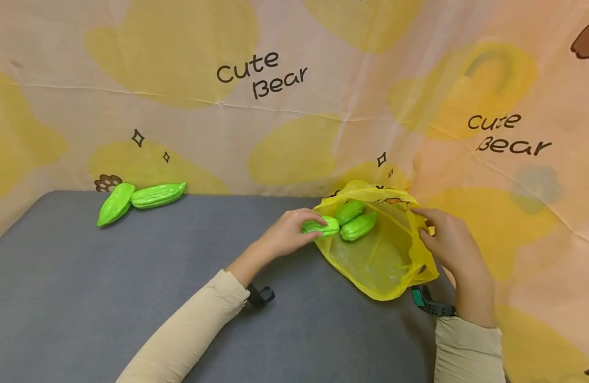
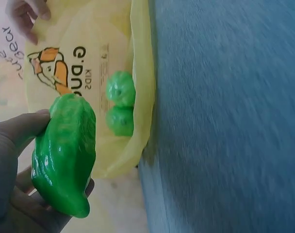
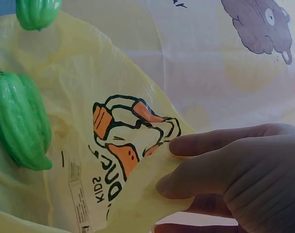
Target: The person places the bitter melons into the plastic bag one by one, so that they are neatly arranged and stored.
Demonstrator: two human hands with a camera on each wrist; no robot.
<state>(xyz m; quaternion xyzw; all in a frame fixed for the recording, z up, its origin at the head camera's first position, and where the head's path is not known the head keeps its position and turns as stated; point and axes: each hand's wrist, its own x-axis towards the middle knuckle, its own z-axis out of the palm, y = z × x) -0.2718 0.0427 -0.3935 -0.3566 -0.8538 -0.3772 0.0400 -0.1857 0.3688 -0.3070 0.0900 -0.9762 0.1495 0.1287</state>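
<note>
My left hand (image 1: pixel 290 231) grips a glossy green bitter melon (image 1: pixel 329 227) between thumb and fingers at the mouth of a yellow plastic bag (image 1: pixel 378 268). In the left wrist view this bitter melon (image 2: pixel 65 150) has long ridges and a tapered tip. Two more bitter melons (image 1: pixel 358 227) lie side by side inside the bag. At the bag's right side, my right hand (image 1: pixel 449 242) pinches the rim, and the mouth stands wide, facing me. Printed on the bag is an orange and black cartoon, clear in the right wrist view, where some fingers are partly hidden.
Two further bitter melons (image 1: pixel 157 196) lie touching at the far left of the grey table (image 1: pixel 131 298), against its back edge. A patterned cloth (image 1: pixel 179 106) hangs behind the table and along its right side. Dark straps (image 1: pixel 430 306) sit on both wrists.
</note>
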